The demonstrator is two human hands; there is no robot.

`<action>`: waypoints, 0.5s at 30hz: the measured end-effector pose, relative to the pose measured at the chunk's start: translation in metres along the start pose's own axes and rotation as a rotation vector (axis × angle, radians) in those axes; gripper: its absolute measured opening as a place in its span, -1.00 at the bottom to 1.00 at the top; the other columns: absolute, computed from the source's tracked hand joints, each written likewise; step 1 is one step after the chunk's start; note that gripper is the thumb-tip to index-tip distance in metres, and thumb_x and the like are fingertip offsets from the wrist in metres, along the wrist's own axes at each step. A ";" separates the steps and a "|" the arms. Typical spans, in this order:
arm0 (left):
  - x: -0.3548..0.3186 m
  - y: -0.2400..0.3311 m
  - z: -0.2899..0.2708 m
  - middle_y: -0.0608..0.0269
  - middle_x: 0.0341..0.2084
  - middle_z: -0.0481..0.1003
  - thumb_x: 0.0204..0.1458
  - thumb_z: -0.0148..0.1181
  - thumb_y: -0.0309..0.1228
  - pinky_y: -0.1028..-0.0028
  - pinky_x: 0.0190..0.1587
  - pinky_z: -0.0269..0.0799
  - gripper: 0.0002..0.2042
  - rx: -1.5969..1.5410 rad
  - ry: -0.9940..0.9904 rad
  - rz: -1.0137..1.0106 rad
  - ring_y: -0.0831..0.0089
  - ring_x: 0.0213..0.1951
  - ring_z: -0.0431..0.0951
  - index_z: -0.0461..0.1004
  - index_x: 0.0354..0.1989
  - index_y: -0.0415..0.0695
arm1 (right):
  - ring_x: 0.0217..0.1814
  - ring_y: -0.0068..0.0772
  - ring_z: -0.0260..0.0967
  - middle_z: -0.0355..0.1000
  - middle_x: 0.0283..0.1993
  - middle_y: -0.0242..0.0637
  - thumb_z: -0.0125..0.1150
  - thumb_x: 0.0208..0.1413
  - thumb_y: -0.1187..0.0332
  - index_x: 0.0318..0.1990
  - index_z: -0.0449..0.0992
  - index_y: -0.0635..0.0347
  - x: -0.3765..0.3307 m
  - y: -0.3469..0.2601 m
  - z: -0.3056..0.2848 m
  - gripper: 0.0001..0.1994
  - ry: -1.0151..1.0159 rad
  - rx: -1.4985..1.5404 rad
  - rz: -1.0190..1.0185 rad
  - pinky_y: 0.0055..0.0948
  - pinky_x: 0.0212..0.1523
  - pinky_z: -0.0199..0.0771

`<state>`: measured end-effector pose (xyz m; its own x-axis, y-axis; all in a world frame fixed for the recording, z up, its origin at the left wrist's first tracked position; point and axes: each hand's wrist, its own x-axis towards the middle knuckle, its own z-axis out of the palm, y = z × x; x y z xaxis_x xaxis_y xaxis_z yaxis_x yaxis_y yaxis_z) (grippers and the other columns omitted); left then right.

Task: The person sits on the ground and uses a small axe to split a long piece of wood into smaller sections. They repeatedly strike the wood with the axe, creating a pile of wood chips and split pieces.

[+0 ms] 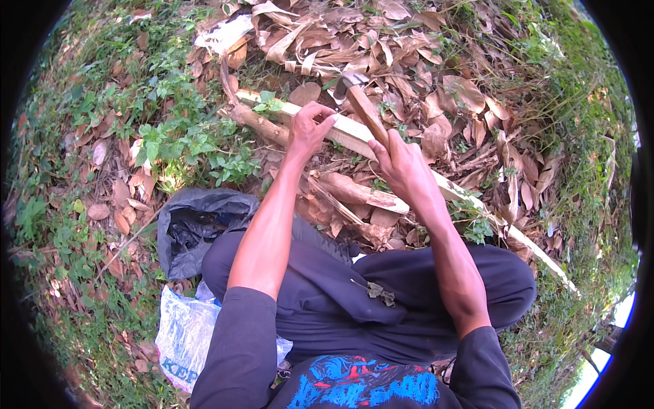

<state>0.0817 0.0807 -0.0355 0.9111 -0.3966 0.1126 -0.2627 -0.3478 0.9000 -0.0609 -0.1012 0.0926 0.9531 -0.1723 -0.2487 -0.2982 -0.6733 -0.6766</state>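
Note:
My right hand (405, 167) is wrapped round the wooden handle of a claw hammer (368, 117). The hammer's metal head is up, above a long pale wooden strip (351, 135) that runs slantwise from upper left to lower right. At the strip, left of the hammer, my left hand (310, 131) has thumb and forefinger brought together in a pinch. Whatever lies between those fingertips is too small to make out. Below the strip lie a thick brown branch (262, 125) and a shorter split piece of wood (364, 193).
Dry brown leaves (463, 92) cover the ground around the wood, with green plants (174, 133) to the left. A black plastic bag (180, 255) lies open beside my crossed legs (320, 273). Near it is a white plastic bag (184, 334) with blue print. Grass (579, 157) grows at right.

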 end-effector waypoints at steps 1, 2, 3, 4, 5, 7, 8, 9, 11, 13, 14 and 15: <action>0.000 0.000 0.000 0.23 -0.35 0.59 0.06 0.36 -0.41 0.47 -0.25 0.47 -0.84 0.000 0.003 -0.002 0.48 -0.34 0.57 0.66 -0.26 -0.24 | -0.31 0.47 0.41 0.42 -0.46 0.32 -0.02 0.42 0.08 -0.16 0.27 0.30 -0.001 -0.005 -0.005 -0.63 0.030 -0.006 0.005 0.22 -0.34 0.33; 0.000 0.001 0.000 0.20 -0.35 0.59 0.04 0.35 -0.41 0.45 -0.26 0.47 -0.84 0.001 0.006 -0.005 0.44 -0.34 0.57 0.67 -0.28 -0.24 | -0.32 0.49 0.39 0.41 -0.48 0.33 -0.02 0.42 0.06 -0.14 0.26 0.27 -0.004 -0.011 -0.008 -0.63 0.086 -0.015 0.005 0.24 -0.35 0.32; 0.000 0.001 0.000 0.18 -0.35 0.59 0.02 0.35 -0.42 0.43 -0.26 0.47 -0.85 0.002 0.010 -0.007 0.41 -0.34 0.58 0.67 -0.29 -0.23 | -0.32 0.49 0.39 0.41 -0.47 0.33 -0.02 0.42 0.06 -0.14 0.26 0.27 -0.004 -0.016 -0.010 -0.63 0.084 0.020 0.014 0.24 -0.34 0.32; 0.001 0.000 -0.001 0.19 -0.35 0.58 0.02 0.35 -0.41 0.42 -0.26 0.47 -0.84 0.026 0.005 0.006 0.41 -0.34 0.58 0.67 -0.29 -0.24 | -0.31 0.49 0.39 0.41 -0.47 0.33 -0.02 0.42 0.05 -0.14 0.26 0.26 -0.005 -0.021 -0.014 -0.63 0.089 0.055 0.022 0.24 -0.34 0.32; 0.000 -0.002 -0.001 0.20 -0.35 0.58 0.04 0.35 -0.41 0.45 -0.26 0.46 -0.84 0.023 0.001 0.004 0.44 -0.35 0.57 0.67 -0.27 -0.24 | -0.31 0.49 0.40 0.41 -0.47 0.33 -0.02 0.42 0.05 -0.14 0.27 0.26 -0.005 -0.024 -0.015 -0.63 0.093 0.089 0.030 0.24 -0.34 0.33; 0.001 -0.001 0.001 0.24 -0.35 0.58 0.07 0.36 -0.42 0.50 -0.26 0.45 -0.84 0.012 -0.014 0.005 0.51 -0.36 0.54 0.66 -0.24 -0.25 | -0.27 0.46 0.42 0.42 -0.43 0.33 -0.02 0.42 0.05 -0.13 0.29 0.28 -0.002 -0.008 -0.002 -0.62 0.068 0.001 0.016 0.24 -0.30 0.34; 0.001 0.000 0.001 0.24 -0.35 0.58 0.07 0.36 -0.42 0.50 -0.26 0.46 -0.84 -0.004 -0.017 -0.008 0.51 -0.36 0.55 0.66 -0.24 -0.25 | -0.25 0.45 0.42 0.43 -0.40 0.33 -0.03 0.42 0.04 -0.12 0.31 0.27 0.000 0.005 0.007 -0.61 0.025 -0.039 0.009 0.24 -0.27 0.33; 0.001 0.001 0.002 0.24 -0.35 0.58 0.07 0.37 -0.42 0.50 -0.25 0.46 -0.84 -0.020 -0.021 -0.020 0.51 -0.35 0.55 0.66 -0.24 -0.25 | -0.22 0.45 0.42 0.44 -0.37 0.33 -0.03 0.42 0.02 -0.11 0.32 0.27 0.001 0.015 0.011 -0.60 -0.018 -0.080 0.003 0.24 -0.23 0.32; 0.001 0.002 0.000 0.25 -0.35 0.59 0.07 0.37 -0.41 0.50 -0.24 0.47 -0.83 -0.024 -0.022 -0.030 0.52 -0.35 0.55 0.67 -0.24 -0.25 | -0.29 0.45 0.43 0.44 -0.42 0.31 -0.03 0.42 0.04 -0.13 0.31 0.29 0.003 0.005 0.006 -0.61 -0.015 -0.045 0.021 0.24 -0.28 0.34; -0.001 0.002 -0.001 0.25 -0.35 0.59 0.07 0.37 -0.41 0.50 -0.24 0.47 -0.83 -0.003 -0.021 -0.023 0.52 -0.34 0.56 0.67 -0.24 -0.25 | -0.36 0.45 0.43 0.44 -0.48 0.30 -0.01 0.41 0.09 -0.17 0.29 0.33 0.000 -0.009 -0.009 -0.62 -0.025 -0.023 0.066 0.22 -0.36 0.39; -0.001 0.001 -0.001 0.26 -0.35 0.59 0.07 0.38 -0.40 0.50 -0.24 0.47 -0.83 -0.004 -0.021 -0.024 0.52 -0.34 0.56 0.67 -0.24 -0.25 | -0.38 0.46 0.43 0.43 -0.50 0.29 -0.01 0.42 0.09 -0.17 0.29 0.32 -0.001 -0.015 -0.014 -0.62 0.061 -0.057 0.016 0.21 -0.38 0.38; -0.001 0.000 -0.002 0.26 -0.36 0.59 0.07 0.38 -0.40 0.50 -0.24 0.47 -0.82 -0.005 -0.022 -0.024 0.52 -0.34 0.56 0.67 -0.24 -0.25 | -0.37 0.47 0.42 0.43 -0.50 0.30 -0.01 0.42 0.09 -0.17 0.28 0.32 -0.003 -0.020 -0.018 -0.63 0.079 -0.014 0.016 0.22 -0.39 0.37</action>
<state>0.0810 0.0824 -0.0345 0.9099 -0.4066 0.0817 -0.2391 -0.3533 0.9045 -0.0570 -0.1000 0.1194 0.9493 -0.2389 -0.2042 -0.3136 -0.6794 -0.6633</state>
